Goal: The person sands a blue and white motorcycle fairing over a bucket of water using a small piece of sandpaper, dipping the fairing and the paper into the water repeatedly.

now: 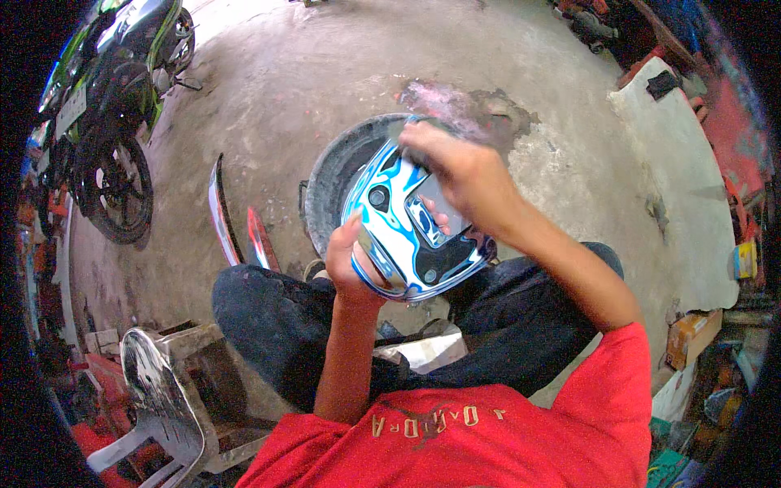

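A glossy curved plastic shell [396,213] in white, blue and black, which looks like a motorcycle body panel, is tilted in front of me above my knees. My left hand [348,264] grips its lower left rim, thumb on the outer face. Over its upper right part lies my right hand [464,167], fingers bent together at the top edge. What sits under those fingertips is hidden. Beneath the shell stands a round grey basin [323,191], partly covered by it. The shiny surface carries reflections, with a dark round spot near its middle.
Two narrow panels, one white-edged [221,211] and one red [260,240], lie left of the basin. A motorcycle [122,122] stands at the far left. Near left is a worn chair [167,382]. A pale board [679,187] and a cardboard box [691,337] are at the right.
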The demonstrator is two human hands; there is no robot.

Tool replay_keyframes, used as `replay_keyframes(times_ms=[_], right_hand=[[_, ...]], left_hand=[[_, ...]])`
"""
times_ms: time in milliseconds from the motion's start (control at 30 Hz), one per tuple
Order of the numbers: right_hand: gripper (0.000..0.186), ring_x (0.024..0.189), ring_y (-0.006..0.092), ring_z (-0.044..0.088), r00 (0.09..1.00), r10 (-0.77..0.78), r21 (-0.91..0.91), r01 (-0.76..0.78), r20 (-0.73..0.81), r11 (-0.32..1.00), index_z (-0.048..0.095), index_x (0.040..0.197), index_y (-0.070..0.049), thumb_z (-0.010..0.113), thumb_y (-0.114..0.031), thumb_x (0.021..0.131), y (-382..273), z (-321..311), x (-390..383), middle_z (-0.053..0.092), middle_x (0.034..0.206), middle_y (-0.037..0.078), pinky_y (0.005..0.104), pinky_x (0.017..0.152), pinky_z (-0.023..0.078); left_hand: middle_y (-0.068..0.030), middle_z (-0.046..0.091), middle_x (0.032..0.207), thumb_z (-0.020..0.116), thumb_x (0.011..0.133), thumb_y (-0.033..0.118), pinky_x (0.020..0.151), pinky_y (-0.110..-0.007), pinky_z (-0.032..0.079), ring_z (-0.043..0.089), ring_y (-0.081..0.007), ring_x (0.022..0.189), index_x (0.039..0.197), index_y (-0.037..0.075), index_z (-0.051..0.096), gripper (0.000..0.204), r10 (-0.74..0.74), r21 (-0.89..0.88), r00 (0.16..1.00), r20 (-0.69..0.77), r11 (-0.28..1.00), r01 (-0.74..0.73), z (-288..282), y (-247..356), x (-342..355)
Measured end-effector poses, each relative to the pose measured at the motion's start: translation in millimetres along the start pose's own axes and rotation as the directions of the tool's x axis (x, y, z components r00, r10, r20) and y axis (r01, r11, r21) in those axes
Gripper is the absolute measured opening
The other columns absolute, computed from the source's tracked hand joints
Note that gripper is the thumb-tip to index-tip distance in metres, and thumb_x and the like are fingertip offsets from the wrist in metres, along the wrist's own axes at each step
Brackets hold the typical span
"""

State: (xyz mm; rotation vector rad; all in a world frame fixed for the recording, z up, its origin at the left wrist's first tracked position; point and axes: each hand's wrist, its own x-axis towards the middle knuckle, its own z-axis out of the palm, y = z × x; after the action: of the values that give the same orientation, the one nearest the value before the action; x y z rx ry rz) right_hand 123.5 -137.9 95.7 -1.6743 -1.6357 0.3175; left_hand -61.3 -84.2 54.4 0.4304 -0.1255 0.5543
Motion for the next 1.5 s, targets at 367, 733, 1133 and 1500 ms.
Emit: replay_keyframes(times_ms=[367, 733, 1133, 1500], right_hand=[[0.039, 0.115, 0.0339, 0.066, 0.973, -0.225, -0.065, 0.222, -0.046, 0.973, 0.064, 0.123, -0.007, 0.063, -0.008, 0.084, -2.0, 14.9, -8.3, 0.067, 0.127, 0.017, 0.0401, 0.097, 0.054], [0.05, 0.12, 0.0333, 0.066, 0.893, -0.45, -0.113, 0.445, -0.021, 0.888, 0.064, 0.13, -0.008, 0.065, 0.0, 0.081, -13.2, 22.9, -10.2, 0.066, 0.131, 0.016, 0.0403, 0.102, 0.053], [0.048, 0.123, 0.0314, 0.065, 0.999, -0.021, -0.131, 0.015, -0.047, 0.991, 0.064, 0.129, -0.007, 0.067, -0.002, 0.081, 15.0, -6.3, 17.0, 0.066, 0.132, 0.015, 0.0405, 0.105, 0.052], [0.048, 0.116, 0.0291, 0.069, 0.922, -0.387, -0.158, 0.377, -0.033, 0.913, 0.064, 0.13, -0.009, 0.065, 0.0, 0.083, -7.1, 19.6, 1.0, 0.069, 0.126, 0.017, 0.0392, 0.097, 0.056]], left_hand=[[-0.0263, 0.059, 0.133, 0.049, 0.08, 0.028, 0.11, -0.05, 0.046, 0.061, -0.0378, 0.122, 0.141, -0.008, 0.045, 0.071, 0.109, -0.179, 0.98, -0.165, 0.974, -0.139, -26.6, -1.4, -6.1], [-0.0255, 0.059, 0.134, 0.047, 0.07, 0.019, 0.112, -0.05, 0.044, 0.061, -0.0376, 0.123, 0.143, -0.007, 0.045, 0.078, 0.195, 0.153, 0.912, -0.362, 0.977, -0.149, -29.9, -4.2, -9.8], [-0.0247, 0.057, 0.136, 0.049, 0.072, 0.021, 0.11, -0.047, 0.046, 0.061, -0.0351, 0.122, 0.143, -0.008, 0.044, 0.077, 0.025, -0.141, 0.999, -0.036, 0.99, -0.03, 1.7, -0.9, -2.7], [-0.0245, 0.06, 0.131, 0.051, 0.069, 0.021, 0.109, -0.048, 0.046, 0.062, -0.0356, 0.119, 0.141, -0.008, 0.043, 0.079, 0.147, 0.066, 0.926, -0.348, 0.989, -0.132, -28.4, 3.0, -21.9]])
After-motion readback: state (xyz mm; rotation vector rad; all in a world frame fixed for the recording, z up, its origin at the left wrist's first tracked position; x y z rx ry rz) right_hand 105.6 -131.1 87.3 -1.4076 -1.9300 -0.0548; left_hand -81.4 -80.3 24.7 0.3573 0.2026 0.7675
